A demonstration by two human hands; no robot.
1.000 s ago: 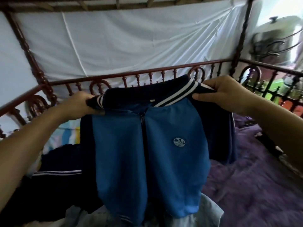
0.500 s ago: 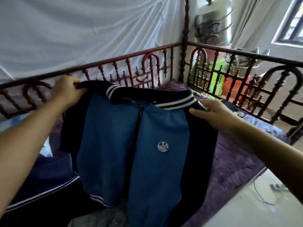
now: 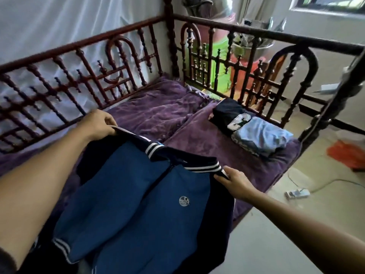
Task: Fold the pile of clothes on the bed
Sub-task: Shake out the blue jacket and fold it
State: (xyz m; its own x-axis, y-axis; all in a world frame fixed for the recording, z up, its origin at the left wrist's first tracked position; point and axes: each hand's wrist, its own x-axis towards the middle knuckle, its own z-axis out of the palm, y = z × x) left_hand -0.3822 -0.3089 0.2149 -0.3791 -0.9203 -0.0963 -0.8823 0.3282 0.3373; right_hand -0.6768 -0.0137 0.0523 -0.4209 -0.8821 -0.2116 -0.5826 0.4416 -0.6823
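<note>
Though partly off-frame — blue jacket (image 3: 138,204).

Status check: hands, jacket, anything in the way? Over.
Left hand and right hand pinch jacket at shoulders. Jacket hangs unfolded over bed. Folded stack lies apart, far corner.

Dim daylight, motion blur, edge distortion

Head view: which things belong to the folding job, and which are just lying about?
Job: jacket, held by left hand and right hand; folded clothes; purple blanket.
Lying about: orange cloth and power strip on the floor; bed railing.
</note>
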